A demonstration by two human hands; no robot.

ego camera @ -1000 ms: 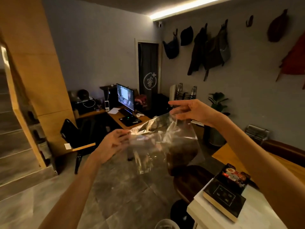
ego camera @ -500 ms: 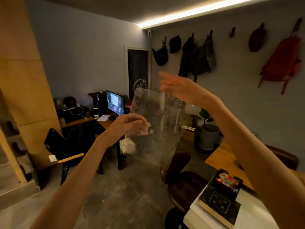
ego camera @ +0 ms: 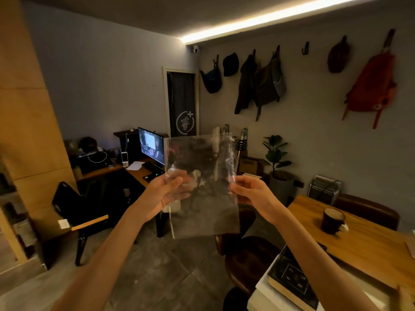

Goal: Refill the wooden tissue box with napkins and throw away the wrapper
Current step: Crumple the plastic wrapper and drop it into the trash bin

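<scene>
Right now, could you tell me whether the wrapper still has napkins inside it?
No, the clear wrapper, held up between the left hand and right hand, is flat and see-through with nothing inside.

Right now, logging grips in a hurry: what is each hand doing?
Left hand: closed on the left edge of the clear wrapper.
Right hand: pinching the wrapper's right edge.

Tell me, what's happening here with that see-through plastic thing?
A person is holding up an empty clear plastic wrapper in front of them, the left hand pinching its left edge and the right hand its right edge. It hangs flat in the air above the floor. No bin or tissue box is in view, so the wrapper has not been thrown away yet.
</scene>
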